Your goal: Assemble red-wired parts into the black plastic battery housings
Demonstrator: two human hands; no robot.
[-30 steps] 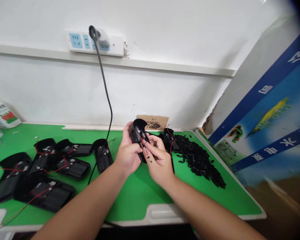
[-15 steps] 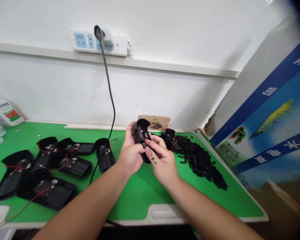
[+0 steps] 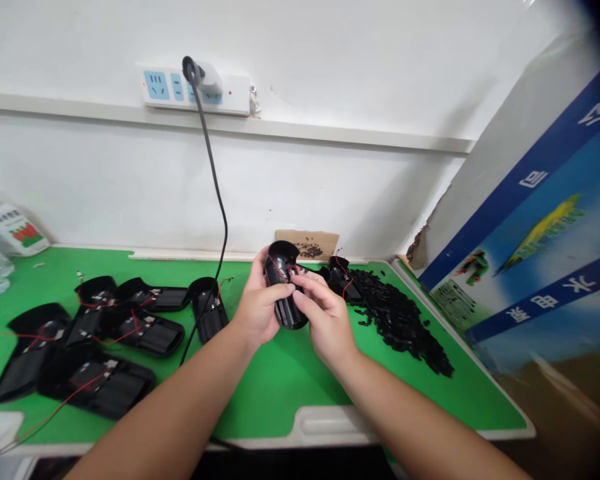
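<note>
A black plastic housing [image 3: 285, 253] with red wires inside is held up over the green table. My left hand [image 3: 260, 303] grips it from the left, the thumb lying across its open side. My right hand [image 3: 327, 317] reaches in from the right, thumb and fingers pinched together at the wires near the housing's middle. What sits between those fingertips is too small to make out. Similar wired black housings [image 3: 150, 330] lie on the left of the table, and another housing [image 3: 340, 273] lies just beyond my right hand.
A heap of small black parts [image 3: 405, 320] spreads over the table's [image 3: 260, 407] right side. Behind stands a cardboard piece [image 3: 325, 243] with tiny dark bits. A grey cable [image 3: 220, 200] hangs from the power strip [image 3: 235, 93]. A large printed box [image 3: 540, 220] stands right, bottles [image 3: 10, 227] left.
My right fingers have moved from the loose wires with a small part on their end to the housing's inside. That dangling part no longer shows. The left hand keeps its hold.
</note>
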